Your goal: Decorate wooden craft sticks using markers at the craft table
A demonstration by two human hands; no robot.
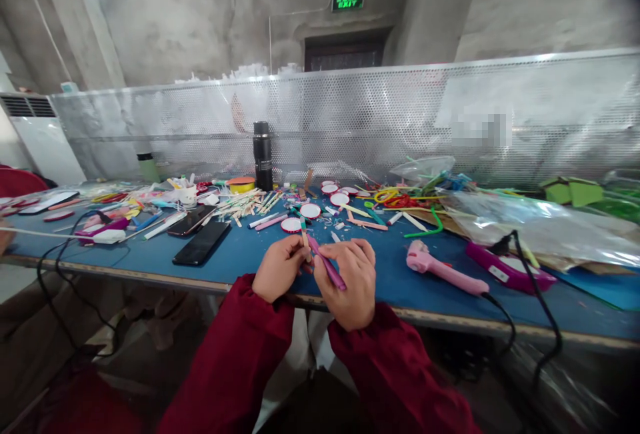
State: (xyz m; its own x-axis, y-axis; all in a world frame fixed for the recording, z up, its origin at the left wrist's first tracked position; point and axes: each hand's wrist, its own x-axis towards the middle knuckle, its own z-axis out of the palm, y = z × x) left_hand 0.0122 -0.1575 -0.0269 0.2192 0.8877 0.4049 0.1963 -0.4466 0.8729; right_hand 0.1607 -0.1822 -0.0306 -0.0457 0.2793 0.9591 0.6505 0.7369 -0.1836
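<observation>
Over the front edge of the blue table, my left hand [281,267] pinches a small wooden craft stick [304,234] upright, its top end green. My right hand [353,281] is closed round a purple marker pen [327,264], which slants with its upper end against or close to the stick. Whether the pen touches the stick I cannot tell. Just beyond my hands lie white discs with red rims [310,211], a pink marker [271,222] and small scraps.
A black phone [203,243] lies left of my hands. Craft sticks [245,207] are heaped behind it, near a black bottle [263,157]. To the right are a pink corded tool [447,271], a purple device [510,267] with a hanging cable, and plastic sheeting [530,221].
</observation>
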